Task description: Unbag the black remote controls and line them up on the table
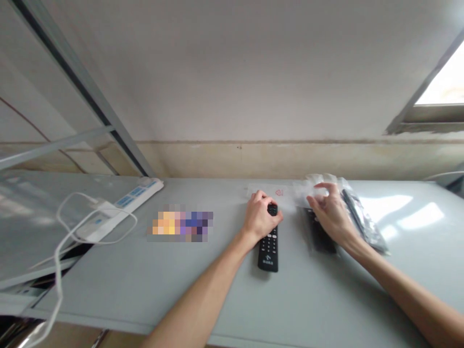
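A black remote control (268, 258) lies lengthwise in front of me, its buttons facing up and a white logo near its lower end. My left hand (260, 215) is closed around its upper part, thumb on the right edge, and covers some of the buttons. To the right, my right hand (331, 212) has its thumb and index finger apart, with nothing visible between them. It is above a dark item in clear plastic (322, 239) and partly hides it. Beside that hand, another clear bag (362, 217) contains a long dark object.
A flat clear plastic bag (278, 192) with a red mark lies behind the remote. At left are a white power strip (125, 205) with a white cable (58, 270) and a blurred-out colourful patch (181, 226). A metal frame post (105, 106) and the wall bound the grey table (152, 285).
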Tool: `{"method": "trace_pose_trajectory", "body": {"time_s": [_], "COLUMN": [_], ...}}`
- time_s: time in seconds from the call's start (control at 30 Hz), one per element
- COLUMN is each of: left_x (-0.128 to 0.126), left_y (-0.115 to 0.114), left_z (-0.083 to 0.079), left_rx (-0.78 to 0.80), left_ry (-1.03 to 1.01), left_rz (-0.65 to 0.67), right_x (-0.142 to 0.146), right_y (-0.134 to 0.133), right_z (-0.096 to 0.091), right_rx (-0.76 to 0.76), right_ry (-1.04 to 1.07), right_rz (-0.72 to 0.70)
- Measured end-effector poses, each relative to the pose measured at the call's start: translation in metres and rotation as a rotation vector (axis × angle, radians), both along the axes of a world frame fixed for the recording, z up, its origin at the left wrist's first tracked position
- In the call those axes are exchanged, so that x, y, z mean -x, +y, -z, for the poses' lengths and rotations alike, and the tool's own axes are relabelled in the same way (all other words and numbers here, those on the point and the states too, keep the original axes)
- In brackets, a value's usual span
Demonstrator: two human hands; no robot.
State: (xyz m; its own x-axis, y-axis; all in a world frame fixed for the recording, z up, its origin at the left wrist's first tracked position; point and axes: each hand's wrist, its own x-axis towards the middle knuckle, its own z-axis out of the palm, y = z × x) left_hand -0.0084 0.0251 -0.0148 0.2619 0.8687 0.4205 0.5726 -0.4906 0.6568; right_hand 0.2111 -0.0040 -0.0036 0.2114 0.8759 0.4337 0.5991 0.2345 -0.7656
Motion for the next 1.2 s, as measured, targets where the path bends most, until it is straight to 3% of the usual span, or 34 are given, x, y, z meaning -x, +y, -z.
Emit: {"method": "trace_pose_trajectory", "body": {"time_s": [0.17,0.3,0.47,0.7,0.77,0.87,1.0,1.2], "left_x": [0.0,0.001,0.005,0.011,0.011,0.011,0.011,0.011], "left_y": [-0.006,-0.011,-0.014,-0.011,-0.011,-0.011,-0.01,-0.01], "left_z": [-0.005,-0.01,-0.012,-0.009,-0.008,-0.007,-0.006,-0.006], "left_rx": [-0.112,-0.26,-0.402,-0.423,-0.428,-0.431,-0.366,-0.205], "left_ry": [0.062,0.085,0.041,0.026,0.013,-0.011,-0.001,0.078], "left_rz": [-0.077,-0.053,0.001,-0.018,-0.044,-0.079,-0.096,-0.121], "right_x": [0.001,0.006,0.014,0.0,-0.004,-0.005,0.001,0.012], "right_y": [0.003,-0.001,-0.008,-0.004,-0.001,0.003,0.003,-0.008], "right_z": [0.004,0.002,-0.007,-0.01,-0.006,0.001,0.006,0.01], "right_rx": [-0.026,-0.065,-0.04,-0.076,-0.056,0.008,-0.034,-0.055], "right_ry": [-0.136,-0.126,0.033,0.318,0.331,0.203,-0.202,-0.625], "right_rz": [-0.067,-0.107,-0.089,0.09,0.082,0.001,-0.055,-0.019]}}
